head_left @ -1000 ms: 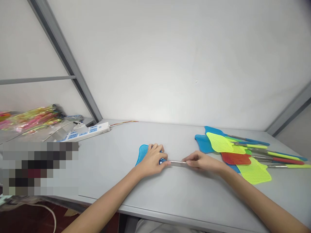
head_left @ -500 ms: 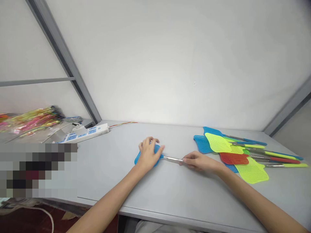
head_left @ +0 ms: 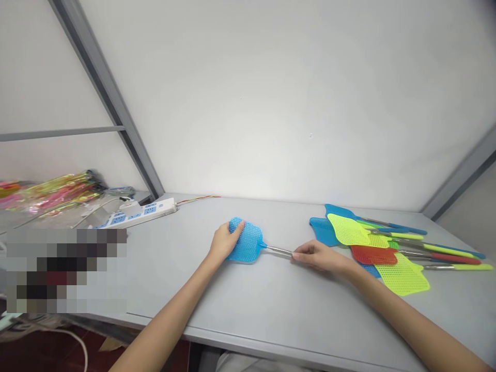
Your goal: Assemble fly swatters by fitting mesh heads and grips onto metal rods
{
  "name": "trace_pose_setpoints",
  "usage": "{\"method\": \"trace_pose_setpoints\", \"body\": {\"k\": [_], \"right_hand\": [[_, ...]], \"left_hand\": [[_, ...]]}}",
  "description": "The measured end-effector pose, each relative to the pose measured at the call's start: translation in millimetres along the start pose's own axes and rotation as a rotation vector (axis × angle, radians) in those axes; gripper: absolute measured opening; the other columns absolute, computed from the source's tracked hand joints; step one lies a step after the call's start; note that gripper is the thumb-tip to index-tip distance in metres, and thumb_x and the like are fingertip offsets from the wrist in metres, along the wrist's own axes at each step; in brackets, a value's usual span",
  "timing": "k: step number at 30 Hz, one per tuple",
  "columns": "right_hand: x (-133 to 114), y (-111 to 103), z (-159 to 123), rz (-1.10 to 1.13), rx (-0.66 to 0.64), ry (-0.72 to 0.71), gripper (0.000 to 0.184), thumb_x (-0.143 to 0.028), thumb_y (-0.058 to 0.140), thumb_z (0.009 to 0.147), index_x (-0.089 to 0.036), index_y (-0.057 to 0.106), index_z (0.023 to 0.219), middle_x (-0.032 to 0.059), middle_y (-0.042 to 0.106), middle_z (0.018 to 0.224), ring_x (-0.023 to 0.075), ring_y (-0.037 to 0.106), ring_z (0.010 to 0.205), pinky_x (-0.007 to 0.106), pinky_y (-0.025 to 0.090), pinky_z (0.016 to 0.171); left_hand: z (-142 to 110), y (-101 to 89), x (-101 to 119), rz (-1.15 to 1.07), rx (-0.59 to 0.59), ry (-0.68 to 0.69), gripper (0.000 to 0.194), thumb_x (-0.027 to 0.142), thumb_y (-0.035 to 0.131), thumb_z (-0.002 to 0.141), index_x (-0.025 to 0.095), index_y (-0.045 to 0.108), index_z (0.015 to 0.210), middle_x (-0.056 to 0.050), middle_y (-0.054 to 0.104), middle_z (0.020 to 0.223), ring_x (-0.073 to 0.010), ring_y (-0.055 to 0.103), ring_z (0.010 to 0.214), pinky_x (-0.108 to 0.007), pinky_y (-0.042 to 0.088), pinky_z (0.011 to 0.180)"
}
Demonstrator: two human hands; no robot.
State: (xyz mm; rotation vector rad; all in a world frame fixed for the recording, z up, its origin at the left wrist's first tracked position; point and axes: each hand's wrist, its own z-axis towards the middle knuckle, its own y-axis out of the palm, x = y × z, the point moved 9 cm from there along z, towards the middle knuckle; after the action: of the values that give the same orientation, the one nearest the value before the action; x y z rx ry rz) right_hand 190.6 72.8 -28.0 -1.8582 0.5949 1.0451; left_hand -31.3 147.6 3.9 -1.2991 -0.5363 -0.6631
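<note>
A blue fly swatter (head_left: 248, 243) with a mesh head and a thin metal shaft is held just over the grey table, between my two hands. My left hand (head_left: 225, 242) grips the outer edge of its head, thumb on top of the mesh and the other fingers underneath. Farther right, my right hand (head_left: 315, 256) pinches the metal shaft between thumb and fingertips. The handle end is hidden by that hand.
To the right lies a pile of fly swatters, with a yellow one (head_left: 403, 274), a red one (head_left: 374, 254) and several more overlapping. A white power strip (head_left: 166, 207) and bagged colourful items (head_left: 58, 191) are at left. A wall (head_left: 271, 103) stands behind the table (head_left: 251, 310).
My left hand has gone from lying over the blue mesh head to gripping its outer edge, so most of the head now shows. My right hand stays on the shaft.
</note>
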Motion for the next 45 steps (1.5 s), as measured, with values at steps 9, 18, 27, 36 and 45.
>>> {"method": "trace_pose_setpoints", "body": {"k": [9,18,27,36,45], "right_hand": [[12.3,15.7,-0.6,0.319,-0.117,0.098,0.039,-0.048,0.053,0.068,-0.012,0.061,0.083,-0.0074,0.023,0.049,0.0017,0.015,0.038,0.019,0.006,0.035],[17.0,28.4,-4.2,0.486,-0.226,0.201,0.034,-0.044,0.051,0.071,-0.014,0.059,0.084,-0.0082,0.020,0.050,0.0010,0.011,0.038,0.018,0.004,0.033],[16.1,27.7,-4.1,0.458,-0.230,0.186,0.035,-0.045,0.051,0.071,-0.014,0.059,0.084,-0.0082,0.021,0.050,0.0008,0.011,0.038,0.018,0.005,0.032],[13.0,27.1,-2.8,0.347,-0.138,0.176,0.039,-0.051,0.048,0.070,-0.015,0.059,0.082,-0.0077,0.027,0.049,0.0003,0.015,0.035,0.017,0.006,0.031],[4.1,28.7,-2.4,0.375,-0.139,0.114,0.038,-0.048,0.044,0.074,-0.014,0.058,0.086,-0.0073,0.031,0.049,0.0000,0.019,0.033,0.016,0.011,0.030]], "left_hand": [[-1.9,-3.0,1.0,-0.054,0.043,0.034,0.043,0.056,0.040,0.070,0.015,0.051,0.062,-0.001,0.055,0.058,-0.0170,0.053,0.058,-0.023,0.036,0.050],[-6.5,-13.5,12.7,-0.070,0.112,0.098,0.039,0.054,0.045,0.067,0.016,0.049,0.061,0.000,0.053,0.056,-0.0152,0.050,0.055,-0.023,0.036,0.050],[-6.2,-7.3,10.1,0.031,0.063,0.065,0.044,0.059,0.046,0.064,0.017,0.051,0.071,-0.002,0.057,0.067,-0.0167,0.054,0.062,-0.024,0.039,0.053],[0.3,3.2,-5.1,0.103,0.002,0.001,0.047,0.062,0.039,0.067,0.018,0.050,0.077,-0.005,0.059,0.075,-0.0208,0.055,0.070,-0.028,0.040,0.058],[-3.0,-9.6,10.8,0.162,0.180,0.156,0.049,0.050,0.041,0.074,0.015,0.040,0.108,-0.011,0.050,0.101,-0.0237,0.046,0.097,-0.035,0.037,0.080]]}}
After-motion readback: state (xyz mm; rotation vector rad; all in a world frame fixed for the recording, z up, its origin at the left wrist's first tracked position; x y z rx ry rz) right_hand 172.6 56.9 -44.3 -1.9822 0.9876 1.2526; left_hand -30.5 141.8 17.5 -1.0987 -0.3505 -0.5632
